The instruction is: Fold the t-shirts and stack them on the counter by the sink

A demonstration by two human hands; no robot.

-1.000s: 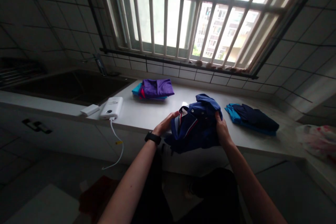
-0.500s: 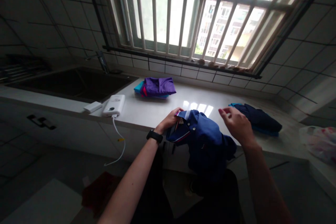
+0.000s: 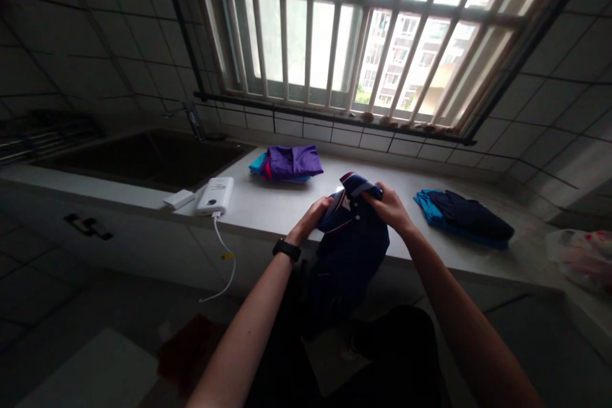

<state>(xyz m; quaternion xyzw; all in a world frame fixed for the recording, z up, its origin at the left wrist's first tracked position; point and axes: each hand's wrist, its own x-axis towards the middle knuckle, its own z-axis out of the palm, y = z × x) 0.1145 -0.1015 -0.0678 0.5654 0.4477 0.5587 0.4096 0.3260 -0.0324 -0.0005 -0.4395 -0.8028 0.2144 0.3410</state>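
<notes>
A navy blue polo shirt (image 3: 351, 248) with pale buttons and a striped collar hangs between my hands, at the front edge of the white counter (image 3: 268, 207). My left hand (image 3: 312, 217), below a black wristband, is closed on the left side of the collar. On the collar's other side, my right hand (image 3: 389, 205) pinches the fabric. The shirt's lower part droops below the counter edge in front of my legs. Behind it lies a folded pile with a purple garment (image 3: 294, 162) on top. To the right rests another folded pile, dark navy (image 3: 471, 213) over bright blue.
A white power bank (image 3: 215, 196) with a dangling cable and a small white block (image 3: 178, 199) lie near the counter's front edge. A dark sink (image 3: 143, 159) is at left. A plastic bag (image 3: 581, 258) stands at far right. Something red (image 3: 191, 350) sits below.
My right hand has come in from the right and taken hold of the shirt's collar. The shirt now hangs straighter, drawn left off the counter edge. My left hand keeps its grip.
</notes>
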